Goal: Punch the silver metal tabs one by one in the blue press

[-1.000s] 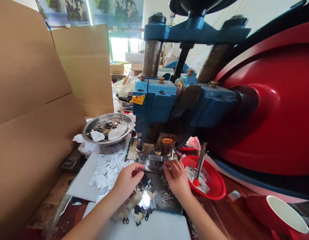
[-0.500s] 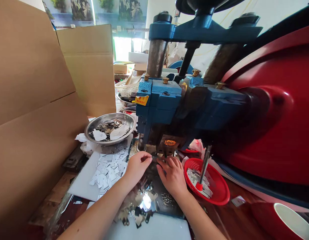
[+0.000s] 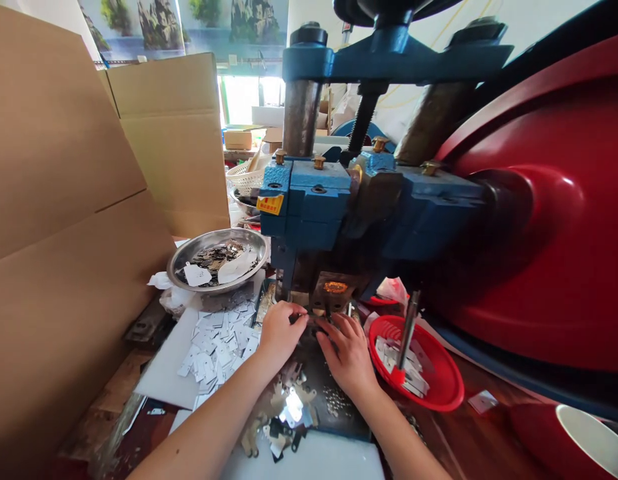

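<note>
The yellow label point(image 3: 269, 204) on the blue press point(image 3: 316, 223) appears illegible.

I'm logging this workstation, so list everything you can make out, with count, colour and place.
Press: one, mainly blue, centre
Yellow label: one, yellow, on the press
Large wheel-like part: one, red, right
Metal bowl: one, silver, left of the press
Flat plates: many, pale, piled left
Small metal pieces: many, shiny and dark, below the hands
Red basket: one, red, right, holding pale pieces
Mug-like container: one, red with pale inside, lower right
Cardboard: several panels, brown, left
White basket: one, white, behind
Left hand: one, bare, before the press
Right hand: one, bare, beside it
</note>
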### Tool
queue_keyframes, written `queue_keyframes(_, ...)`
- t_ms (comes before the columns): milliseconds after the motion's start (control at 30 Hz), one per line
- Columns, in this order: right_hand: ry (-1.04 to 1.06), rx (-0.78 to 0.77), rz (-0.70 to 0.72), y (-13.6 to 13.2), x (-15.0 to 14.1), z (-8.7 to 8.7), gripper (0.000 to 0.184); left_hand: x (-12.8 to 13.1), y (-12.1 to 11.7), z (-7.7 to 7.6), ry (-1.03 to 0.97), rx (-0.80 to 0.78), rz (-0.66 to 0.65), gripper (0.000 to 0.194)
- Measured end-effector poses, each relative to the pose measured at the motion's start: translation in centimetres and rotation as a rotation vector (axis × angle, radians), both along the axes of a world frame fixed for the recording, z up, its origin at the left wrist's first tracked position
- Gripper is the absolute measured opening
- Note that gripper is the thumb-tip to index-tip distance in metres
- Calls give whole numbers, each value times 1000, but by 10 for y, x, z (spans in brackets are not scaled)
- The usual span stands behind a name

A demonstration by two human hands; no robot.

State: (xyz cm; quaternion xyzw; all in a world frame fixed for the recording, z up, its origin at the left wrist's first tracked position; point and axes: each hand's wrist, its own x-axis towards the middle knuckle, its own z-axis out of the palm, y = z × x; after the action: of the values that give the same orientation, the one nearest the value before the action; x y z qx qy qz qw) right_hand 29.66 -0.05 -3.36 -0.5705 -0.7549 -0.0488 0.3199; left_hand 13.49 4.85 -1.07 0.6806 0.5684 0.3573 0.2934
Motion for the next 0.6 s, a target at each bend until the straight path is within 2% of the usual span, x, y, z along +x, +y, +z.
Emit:
queue_keyframes(167,-164,25,-56,-4,-4,12,27,0,4,-9,-12,-2,-16,12)
queue_keyframes(400,-168,-9,-105,-3,-17,27,24,3,12,-19,-99,-40,-70,21)
queue_keyframes(500,-51,-62,-70,-5,-13,22,27,2,11,-18,-132,-28,-68,21)
queue_keyframes(600,314,-150,-112,-20,4,11,37,-7,6,-12,-163,-10,-22,25)
